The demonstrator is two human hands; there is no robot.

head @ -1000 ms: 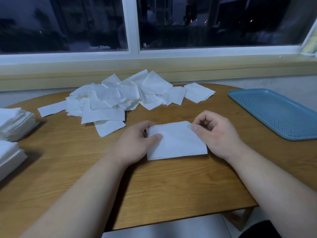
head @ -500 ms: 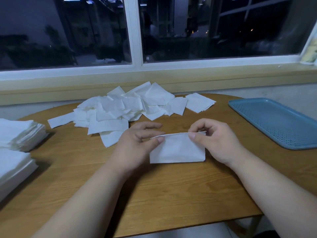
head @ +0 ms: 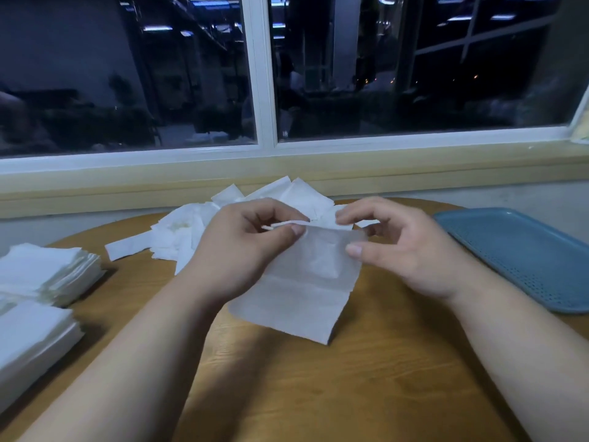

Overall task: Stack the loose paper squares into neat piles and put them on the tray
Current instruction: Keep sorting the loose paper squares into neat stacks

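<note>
The left hand [head: 251, 247] is pinching the top edge of a white sheet [head: 306, 291] near its left corner, thumb and forefinger curled together on it and the other fingers folded in behind. The right hand [head: 404, 250] is gripping the same sheet at its right side, with the thumb pressing on the near face and the curled fingers reaching over the top edge. Between the two hands the sheet is being held up above the middle of the tabletop [head: 350, 393]. It is hanging towards the person with a crease running across it, and its lower part is lying on the wood. Whether it is one sheet or several pressed together I cannot tell. Behind the hands a loose heap [head: 191, 231] of paper squares is spreading across the far side of the tabletop, partly hidden by the fingers. At the left edge two neat stacks are sitting one behind the other, the far stack [head: 47, 272] just beside the near stack [head: 28, 339]. A blue tray [head: 526, 253] is lying at the right, well apart from the sheet, with no paper showing on the part in view. A dark window [head: 414, 74] is running along the wall behind the tabletop.
</note>
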